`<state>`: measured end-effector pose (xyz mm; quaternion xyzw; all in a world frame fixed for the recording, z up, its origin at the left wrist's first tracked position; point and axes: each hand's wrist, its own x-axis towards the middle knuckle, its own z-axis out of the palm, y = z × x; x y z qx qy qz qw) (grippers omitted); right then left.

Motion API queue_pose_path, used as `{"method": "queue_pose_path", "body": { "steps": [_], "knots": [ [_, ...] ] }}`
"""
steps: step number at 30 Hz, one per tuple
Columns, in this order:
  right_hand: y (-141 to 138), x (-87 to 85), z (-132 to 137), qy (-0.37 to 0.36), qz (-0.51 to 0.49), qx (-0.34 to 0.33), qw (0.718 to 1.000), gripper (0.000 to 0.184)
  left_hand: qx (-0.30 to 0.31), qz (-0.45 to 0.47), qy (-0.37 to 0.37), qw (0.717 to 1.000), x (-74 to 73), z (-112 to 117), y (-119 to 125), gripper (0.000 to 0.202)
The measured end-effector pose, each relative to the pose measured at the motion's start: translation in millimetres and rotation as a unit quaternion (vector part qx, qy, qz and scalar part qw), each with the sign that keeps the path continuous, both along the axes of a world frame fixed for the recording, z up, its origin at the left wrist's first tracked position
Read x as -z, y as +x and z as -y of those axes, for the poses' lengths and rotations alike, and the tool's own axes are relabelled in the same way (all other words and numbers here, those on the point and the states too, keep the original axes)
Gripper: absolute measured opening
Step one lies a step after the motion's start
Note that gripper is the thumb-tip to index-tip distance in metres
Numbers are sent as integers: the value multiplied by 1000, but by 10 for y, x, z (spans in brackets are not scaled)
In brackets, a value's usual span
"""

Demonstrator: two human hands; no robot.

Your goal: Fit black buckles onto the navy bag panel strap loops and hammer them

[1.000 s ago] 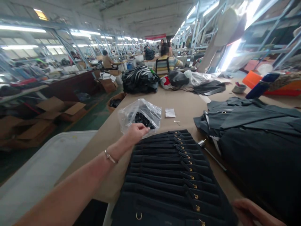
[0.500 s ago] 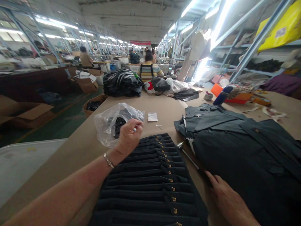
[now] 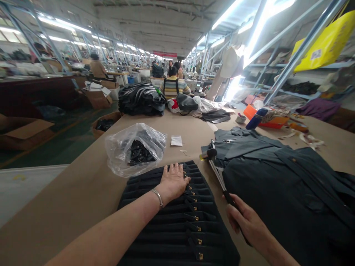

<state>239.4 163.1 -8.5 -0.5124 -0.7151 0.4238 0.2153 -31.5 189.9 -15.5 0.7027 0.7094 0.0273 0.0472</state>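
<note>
My left hand (image 3: 172, 181) lies flat, fingers spread, on the upper part of a row of overlapping dark fabric pieces (image 3: 166, 229). Gold-coloured zip sliders with dark pulls run down the right part of that row. In my right hand (image 3: 244, 216) is a hammer (image 3: 217, 173), gripped by its black handle. Its metal shaft slants up and away, and the head, black with a yellow face, is raised beside the row's upper right edge. A clear plastic bag (image 3: 118, 151) holding small black parts sits just beyond my left hand.
A large heap of dark garments (image 3: 277, 184) covers the table (image 3: 83, 192) on the right. Farther off are a white paper square (image 3: 176, 140), a stack of black pieces (image 3: 141, 99) and an orange box (image 3: 277, 122). Cardboard boxes (image 3: 27, 131) stand on the floor at left.
My left hand has come down from its closed pose near the plastic bag and spread flat on the fabric. My right hand has lifted the hammer, its head now higher.
</note>
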Motion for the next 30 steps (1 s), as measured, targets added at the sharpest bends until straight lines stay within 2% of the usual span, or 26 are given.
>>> {"method": "queue_pose_path", "body": {
  "steps": [4,7,11,16,20,23,26,30],
  "knots": [
    [-306,-216,-115,108,28,-26,993,40,9,-19,6,1000,28,81,-15,66],
    [-407,-263,-181,105,46,-52,992,45,29,-33,20,999,74,164,-25,63],
    [-407,-219,-205,107,75,-82,988,48,60,-48,29,997,107,257,-61,59],
    [-402,-110,-264,99,123,-106,982,48,52,-44,25,997,94,287,-78,57],
    [-439,-179,-282,107,153,-107,977,46,39,-34,25,998,89,283,-68,57],
    [-467,-261,-236,151,126,-91,976,48,39,-27,31,998,90,289,-71,57],
    [-481,-229,-201,186,119,-66,973,50,46,-23,44,998,90,294,-76,58],
    [-479,-124,-189,137,176,-90,971,45,38,-25,38,998,93,288,-73,59]
  ]
}}
